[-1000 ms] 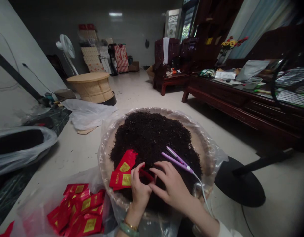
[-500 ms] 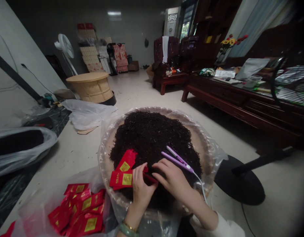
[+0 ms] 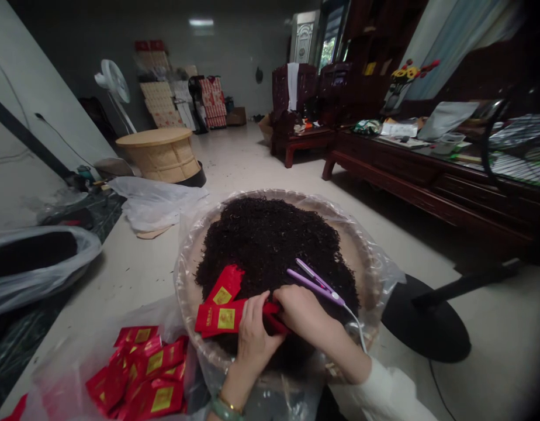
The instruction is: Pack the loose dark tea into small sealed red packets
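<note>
A round woven tray (image 3: 189,266) lined with clear plastic holds a dark heap of loose tea leaves (image 3: 270,245). My left hand (image 3: 255,339) grips a red packet (image 3: 235,316) with a gold label at the near edge of the heap. My right hand (image 3: 303,316) is curled against the packet's open end, fingers dug into the leaves. Another red packet (image 3: 226,285) lies on the tea just beyond. A purple sealing clamp (image 3: 316,282) with a white cord rests on the heap beside my right hand.
A clear bag of several red packets (image 3: 141,368) sits at the lower left. A plastic-lined bin (image 3: 33,263) is at the far left. A black fan base (image 3: 421,327) stands on the floor right of the tray. A dark wooden bench (image 3: 428,175) runs along the right.
My right hand has turned over and curled into the tea at the packet's mouth. My left hand has shifted slightly right, tilting the packet toward it.
</note>
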